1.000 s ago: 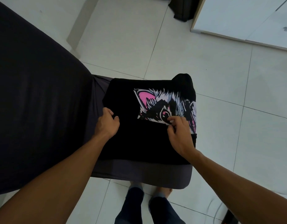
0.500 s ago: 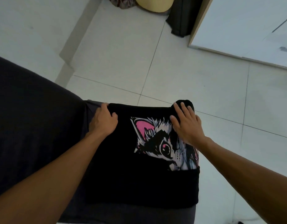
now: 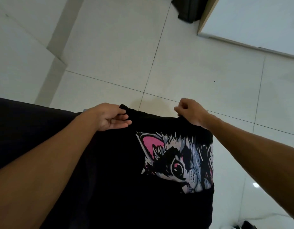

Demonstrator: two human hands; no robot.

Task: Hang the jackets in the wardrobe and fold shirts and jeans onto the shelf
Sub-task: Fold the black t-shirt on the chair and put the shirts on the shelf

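Dim, flat indoor light w/ a greenish cast — small glare spot on the floor tiles (image 3: 255, 185) bottom right. Wide-angle bend at edges; black shirt (image 3: 119, 179) loses detail, slight softness.

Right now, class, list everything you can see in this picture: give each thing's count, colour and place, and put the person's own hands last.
T-shirt: one, black with a pink, white and grey cat print, partly folded, lower centre, its far edge held by both hands.
Dark fabric surface: one, black, left, beside and under the shirt.
Floor: white tiles, across the upper half and right.
Cabinet: one, white with a light wood edge, top right.
Dark object: one, black, top, beside the cabinet; what it is cannot be told.
Left hand: grips the shirt's far left corner.
Right hand: pinches the shirt's far right edge.
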